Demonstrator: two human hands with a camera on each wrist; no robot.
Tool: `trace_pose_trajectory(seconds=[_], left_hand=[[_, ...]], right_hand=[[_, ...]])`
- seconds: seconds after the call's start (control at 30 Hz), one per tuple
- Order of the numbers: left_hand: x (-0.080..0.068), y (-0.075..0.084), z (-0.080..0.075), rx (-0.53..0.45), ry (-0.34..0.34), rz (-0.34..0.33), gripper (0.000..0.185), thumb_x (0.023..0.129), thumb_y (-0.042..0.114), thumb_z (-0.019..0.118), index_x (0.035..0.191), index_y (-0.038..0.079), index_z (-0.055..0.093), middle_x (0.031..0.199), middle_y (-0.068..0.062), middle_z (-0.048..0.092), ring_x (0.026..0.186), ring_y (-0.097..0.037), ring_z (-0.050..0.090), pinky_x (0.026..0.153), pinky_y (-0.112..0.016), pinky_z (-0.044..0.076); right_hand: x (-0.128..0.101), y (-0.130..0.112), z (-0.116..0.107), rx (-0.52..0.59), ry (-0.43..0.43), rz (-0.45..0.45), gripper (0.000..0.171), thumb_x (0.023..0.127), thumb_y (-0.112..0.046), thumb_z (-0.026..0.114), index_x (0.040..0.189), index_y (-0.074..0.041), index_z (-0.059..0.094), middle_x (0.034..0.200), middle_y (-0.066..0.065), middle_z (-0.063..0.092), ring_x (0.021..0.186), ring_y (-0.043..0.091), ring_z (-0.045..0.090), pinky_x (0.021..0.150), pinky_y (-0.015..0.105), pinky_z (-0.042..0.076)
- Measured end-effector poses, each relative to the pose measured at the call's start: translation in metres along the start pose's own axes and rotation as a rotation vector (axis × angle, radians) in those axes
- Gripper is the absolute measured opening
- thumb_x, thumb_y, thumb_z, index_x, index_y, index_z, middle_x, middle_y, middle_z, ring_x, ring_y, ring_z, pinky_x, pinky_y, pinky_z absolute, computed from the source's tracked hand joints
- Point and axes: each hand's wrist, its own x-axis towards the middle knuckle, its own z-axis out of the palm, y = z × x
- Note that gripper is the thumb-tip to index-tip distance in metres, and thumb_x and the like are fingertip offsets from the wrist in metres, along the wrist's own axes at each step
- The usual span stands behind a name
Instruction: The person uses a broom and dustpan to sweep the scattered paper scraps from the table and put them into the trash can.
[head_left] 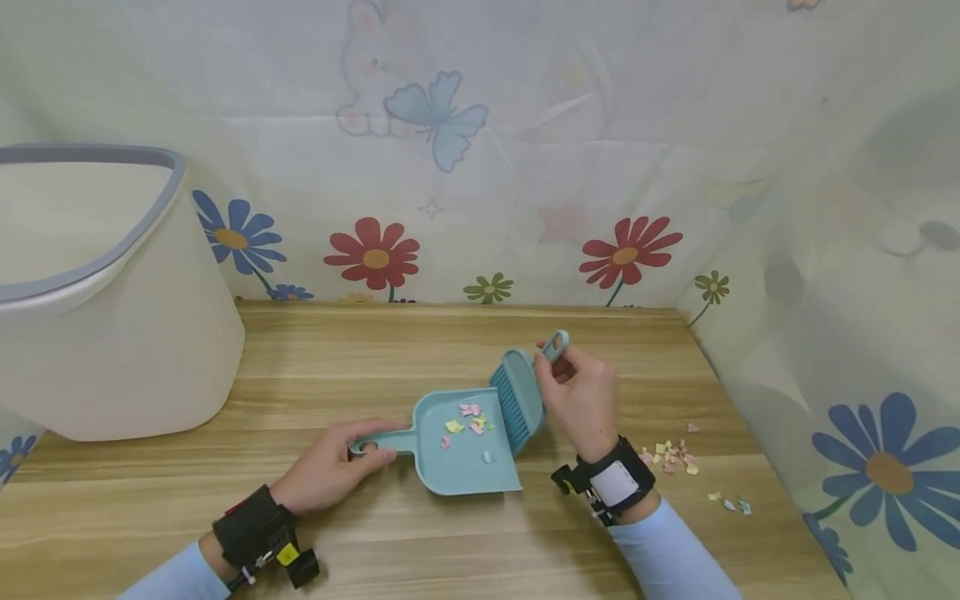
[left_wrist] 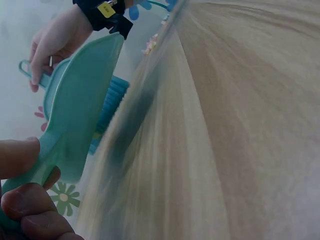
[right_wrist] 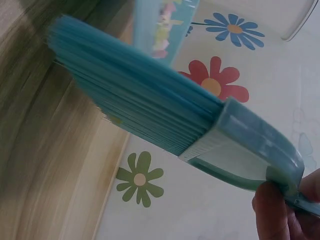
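My left hand grips the handle of a light-blue dustpan, thumb on top. In the left wrist view the dustpan is tilted, held a little over the table. Several pink, yellow and pale-blue paper scraps lie in the pan. My right hand pinches the handle of a matching small brush. The brush's bristles stand at the pan's open right edge. Seen from the right wrist, the bristles point away from the fingers, with a yellow speck caught among them.
More paper scraps lie on the wooden table right of my right wrist, with a few nearer the right edge. A large white bin with a grey-blue rim stands at the left. A flower-printed curtain hangs behind and at the right.
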Motion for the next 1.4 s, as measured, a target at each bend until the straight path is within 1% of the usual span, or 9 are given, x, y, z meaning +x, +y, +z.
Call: trace_pose_trajectory(seconds=[0.1,0.2,0.4,0.5,0.87,1.03,1.2,1.3,1.4], left_hand=[[-0.001,0.0,0.0,0.003,-0.023,0.008,0.037,0.101,0.034,0.068,0.136,0.02,0.068,0.119,-0.003,0.068,0.086,-0.012,0.055,0.072,-0.022,0.044],[-0.001,0.0,0.0,0.006,-0.033,0.0,0.038,0.102,0.033,0.068,0.137,0.019,0.068,0.123,-0.004,0.068,0.085,-0.012,0.055,0.071,-0.022,0.044],[0.0,-0.001,-0.004,-0.015,-0.008,-0.051,0.038,0.102,0.034,0.067,0.136,0.017,0.068,0.097,-0.002,0.062,0.072,-0.009,0.05,0.064,-0.023,0.042],[0.0,-0.001,-0.006,-0.019,0.016,-0.067,0.038,0.102,0.032,0.068,0.136,0.015,0.068,0.094,-0.003,0.06,0.071,-0.009,0.049,0.063,-0.022,0.041],[0.001,0.001,-0.01,0.002,0.05,-0.103,0.038,0.101,0.028,0.07,0.135,0.012,0.068,0.123,-0.008,0.07,0.069,-0.009,0.05,0.059,-0.023,0.041],[0.001,0.002,-0.01,0.006,0.047,-0.101,0.04,0.1,0.027,0.07,0.136,0.01,0.067,0.132,-0.011,0.069,0.073,-0.008,0.054,0.058,-0.022,0.042],[0.002,0.002,-0.01,0.001,0.042,-0.096,0.04,0.1,0.026,0.071,0.136,0.009,0.067,0.134,-0.012,0.068,0.083,-0.01,0.059,0.06,-0.022,0.044],[0.002,0.002,-0.01,-0.001,0.038,-0.103,0.039,0.1,0.025,0.07,0.136,0.01,0.067,0.133,-0.011,0.069,0.082,-0.01,0.059,0.06,-0.022,0.044],[0.003,0.0,-0.01,-0.004,0.033,-0.11,0.039,0.1,0.027,0.07,0.136,0.01,0.067,0.132,-0.01,0.069,0.078,-0.01,0.057,0.059,-0.022,0.043]], right_hand=[[0.001,-0.002,-0.001,0.022,0.007,-0.022,0.011,0.093,-0.008,0.076,0.101,-0.001,0.079,0.07,0.007,0.072,0.055,0.012,0.061,0.05,0.023,0.048],[0.001,-0.003,-0.003,0.039,0.024,-0.037,0.011,0.093,-0.007,0.076,0.102,-0.001,0.078,0.072,0.008,0.074,0.055,0.012,0.061,0.05,0.019,0.048],[0.004,-0.002,-0.007,0.016,0.057,-0.034,0.011,0.093,-0.009,0.076,0.101,-0.001,0.078,0.069,0.007,0.071,0.054,0.013,0.058,0.05,0.018,0.045],[0.005,-0.003,-0.008,-0.02,0.051,-0.031,0.012,0.094,-0.01,0.076,0.101,-0.001,0.079,0.069,0.008,0.071,0.054,0.013,0.058,0.05,0.021,0.046],[0.0,0.0,0.001,-0.214,-0.027,-0.198,0.015,0.09,-0.009,0.079,0.103,-0.002,0.079,0.069,0.006,0.07,0.056,0.016,0.062,0.053,0.028,0.047],[-0.004,-0.005,0.005,-0.187,-0.066,-0.259,0.012,0.09,-0.009,0.078,0.101,-0.002,0.08,0.069,0.004,0.07,0.056,0.016,0.061,0.052,0.026,0.048],[-0.006,-0.008,0.005,-0.02,-0.119,-0.243,0.016,0.091,-0.006,0.078,0.106,-0.003,0.079,0.077,0.006,0.074,0.059,0.011,0.063,0.054,0.029,0.054],[-0.005,-0.009,0.002,0.06,-0.105,-0.231,0.017,0.091,-0.003,0.077,0.108,-0.001,0.078,0.083,0.008,0.077,0.06,0.011,0.065,0.055,0.033,0.057],[-0.004,-0.008,-0.001,0.064,-0.082,-0.235,0.018,0.09,-0.002,0.077,0.108,0.0,0.078,0.081,0.009,0.076,0.058,0.012,0.064,0.054,0.034,0.057]])
